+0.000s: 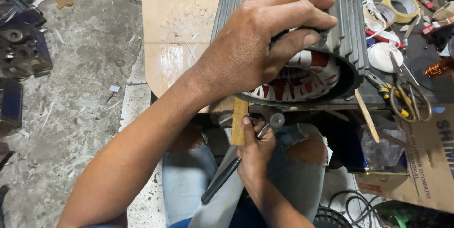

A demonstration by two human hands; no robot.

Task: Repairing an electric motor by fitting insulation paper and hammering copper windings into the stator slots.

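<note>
A single head-worn camera looks steeply down from close above the person's lap, facing forward over the knees. The left hand (257, 43) fills the middle of the frame, very near the lens, with the finned motor housing (331, 15) just beyond it. The right hand (255, 150) sits lower, nearer the body. Concrete floor (80, 76) takes the left side; a cluttered workbench (425, 81) runs off right.
</note>
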